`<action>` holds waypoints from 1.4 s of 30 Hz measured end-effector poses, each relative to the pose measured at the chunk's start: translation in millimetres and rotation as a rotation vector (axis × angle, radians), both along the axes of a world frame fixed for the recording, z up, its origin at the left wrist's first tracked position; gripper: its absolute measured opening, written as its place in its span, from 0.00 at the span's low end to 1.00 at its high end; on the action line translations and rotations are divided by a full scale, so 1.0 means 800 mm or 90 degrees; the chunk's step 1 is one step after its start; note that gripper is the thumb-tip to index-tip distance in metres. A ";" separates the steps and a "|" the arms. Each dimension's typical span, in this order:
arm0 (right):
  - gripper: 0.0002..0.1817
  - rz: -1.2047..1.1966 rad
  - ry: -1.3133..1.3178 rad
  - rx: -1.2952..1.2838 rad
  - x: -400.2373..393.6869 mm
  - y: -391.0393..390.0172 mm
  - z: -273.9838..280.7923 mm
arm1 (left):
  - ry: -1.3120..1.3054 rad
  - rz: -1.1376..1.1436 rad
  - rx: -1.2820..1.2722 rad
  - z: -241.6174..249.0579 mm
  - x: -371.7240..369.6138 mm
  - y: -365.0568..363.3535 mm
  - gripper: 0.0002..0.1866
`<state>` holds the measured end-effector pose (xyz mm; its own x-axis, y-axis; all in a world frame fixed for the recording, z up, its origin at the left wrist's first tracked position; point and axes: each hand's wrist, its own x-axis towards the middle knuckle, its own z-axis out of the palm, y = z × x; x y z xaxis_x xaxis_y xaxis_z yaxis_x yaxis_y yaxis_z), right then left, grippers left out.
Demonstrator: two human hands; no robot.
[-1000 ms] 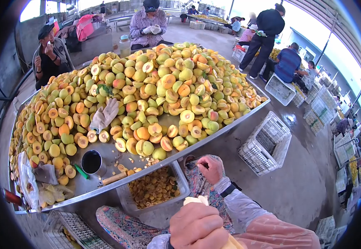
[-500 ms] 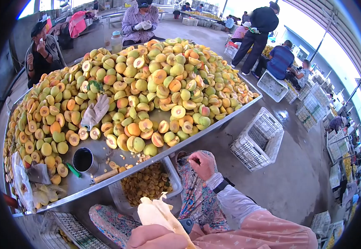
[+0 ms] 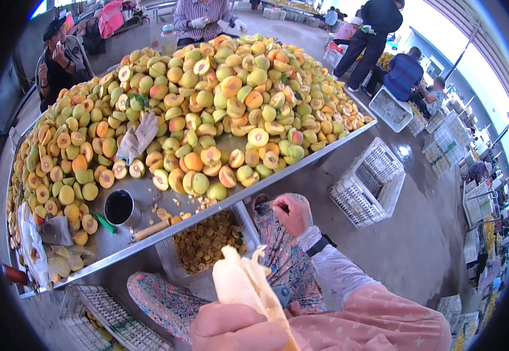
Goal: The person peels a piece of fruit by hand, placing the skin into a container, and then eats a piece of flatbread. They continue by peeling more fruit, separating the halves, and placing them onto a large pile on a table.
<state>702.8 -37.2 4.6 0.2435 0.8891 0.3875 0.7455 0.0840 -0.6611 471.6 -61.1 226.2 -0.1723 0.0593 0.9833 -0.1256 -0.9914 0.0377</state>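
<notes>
My left hand (image 3: 237, 329), at the bottom centre, is wrapped round a pale, torn-topped piece of food (image 3: 244, 281) that looks like flatbread. My right hand (image 3: 291, 214) rests near my knee in patterned trousers (image 3: 286, 251), its fingers curled together; whatever they hold, if anything, is too small to name. Beyond my hands, a metal table (image 3: 231, 143) bears a big heap of halved yellow-orange fruit (image 3: 225, 88). On it lie a glove (image 3: 137, 139), a dark-filled metal cup (image 3: 121, 208), a green-handled tool (image 3: 105, 223) and a wooden handle (image 3: 152, 229).
A crate of fruit pieces (image 3: 248, 225) stands below the table edge. White crates stand on the floor at right (image 3: 368, 182) and lower left (image 3: 111, 319). A gloved person (image 3: 202, 20) is behind the heap, another person (image 3: 61, 58) at left, and several people farther right.
The view has tilted down slightly. My left hand and the held food have moved a little up and to the right. The gloved person's hands have moved apart.
</notes>
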 end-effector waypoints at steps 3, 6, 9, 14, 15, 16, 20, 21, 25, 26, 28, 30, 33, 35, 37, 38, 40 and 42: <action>0.06 -0.011 -0.003 0.030 -0.009 -0.005 -0.009 | -0.039 -0.072 -0.073 0.002 0.005 -0.016 0.17; 0.05 -0.011 0.014 0.018 0.000 0.002 -0.003 | -0.074 -0.134 -0.172 -0.004 0.011 -0.014 0.17; 0.06 -0.021 0.009 0.001 0.002 0.002 -0.010 | -0.232 -0.285 -0.285 -0.029 0.042 0.013 0.19; 0.07 -0.013 0.024 0.016 0.001 0.001 -0.010 | -0.374 -0.605 -0.693 -0.033 0.040 0.015 0.20; 0.07 -0.013 0.015 0.017 0.001 0.001 -0.010 | -0.372 -0.609 -0.693 -0.034 0.039 0.017 0.20; 0.07 -0.015 0.015 0.019 0.002 0.001 -0.009 | -0.426 -0.686 -0.734 -0.035 0.038 0.019 0.20; 0.07 -0.006 0.050 0.022 0.005 0.004 -0.023 | -0.542 -0.888 -0.820 -0.041 0.035 0.036 0.21; 0.06 -0.008 0.043 0.016 0.004 0.005 -0.021 | -0.551 -0.932 -0.797 -0.052 0.034 0.041 0.22; 0.06 -0.015 0.039 0.004 0.001 0.005 -0.013 | -0.586 -0.946 -0.804 -0.070 0.031 0.052 0.22; 0.06 -0.008 0.042 0.004 0.001 0.005 -0.013 | -0.594 -0.939 -0.815 -0.071 0.031 0.053 0.21; 0.05 -0.011 0.016 -0.004 -0.001 0.004 0.000 | -0.592 -0.943 -0.829 -0.075 0.029 0.058 0.19; 0.06 -0.013 0.006 0.002 -0.003 0.003 0.004 | -0.603 -0.913 -0.854 -0.069 0.029 0.058 0.17; 0.05 -0.015 -0.004 0.008 -0.003 0.003 0.003 | -0.596 -0.908 -0.890 -0.079 0.029 0.059 0.15; 0.04 -0.022 -0.016 0.003 -0.001 0.005 0.001 | -0.546 -0.963 -0.890 -0.085 0.030 0.061 0.14; 0.03 -0.011 -0.027 0.027 0.007 0.009 -0.015 | -0.565 -1.029 -0.955 -0.094 0.033 0.056 0.13; 0.03 -0.026 -0.010 0.011 0.004 0.009 -0.013 | -0.518 -1.021 -0.967 -0.109 0.038 0.054 0.14; 0.03 -0.042 0.023 0.011 0.010 0.010 -0.032 | -0.443 -0.886 -1.073 -0.116 0.047 0.039 0.18; 0.04 -0.031 0.011 0.014 0.011 0.009 -0.030 | -0.415 -0.884 -1.067 -0.144 0.060 0.031 0.18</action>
